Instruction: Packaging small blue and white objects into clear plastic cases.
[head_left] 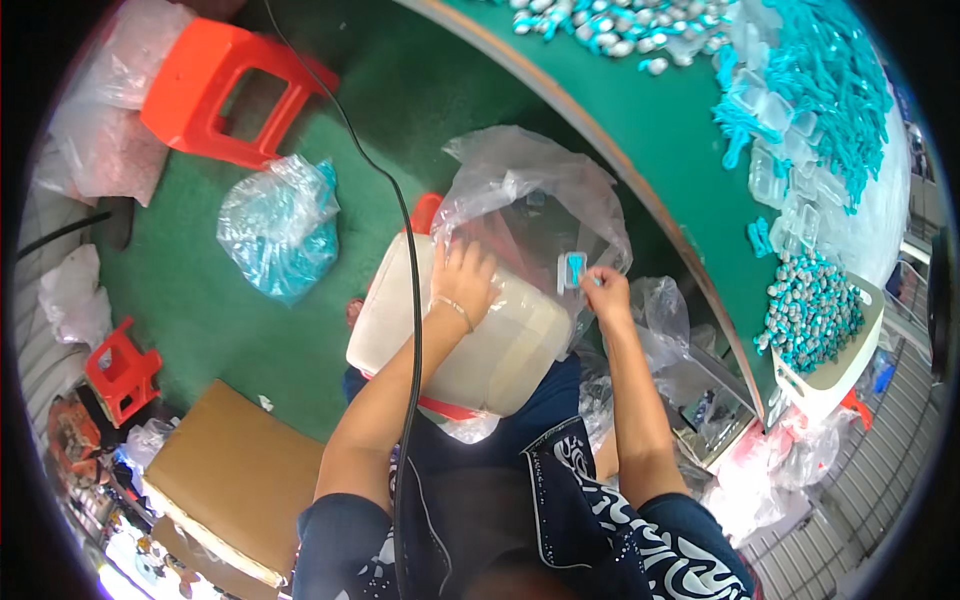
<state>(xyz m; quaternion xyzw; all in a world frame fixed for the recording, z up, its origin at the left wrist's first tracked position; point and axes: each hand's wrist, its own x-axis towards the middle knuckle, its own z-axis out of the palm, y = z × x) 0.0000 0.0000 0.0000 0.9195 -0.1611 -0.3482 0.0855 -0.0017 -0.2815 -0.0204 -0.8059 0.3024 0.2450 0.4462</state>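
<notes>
My left hand [464, 285] lies with its fingers stretched out on a whitish plastic box [510, 350] set across my lap. Its fingertips reach the rim of a clear plastic bag [535, 150], which gapes beyond the box. My right hand [606, 293] is closed in a pinch on a small clear plastic case [571, 271] with a teal piece in it. That case is held over the box's far right corner, beside the bag's opening. What lies deep in the bag is hard to make out.
A green table [640, 130] curves along the right, bearing teal parts [830, 90], small clear cases and a white basket [835, 380]. Red stools [220, 90], a bag of teal items [285, 230] and a cardboard box [240, 470] stand left. A black cable [413, 300] hangs across the view.
</notes>
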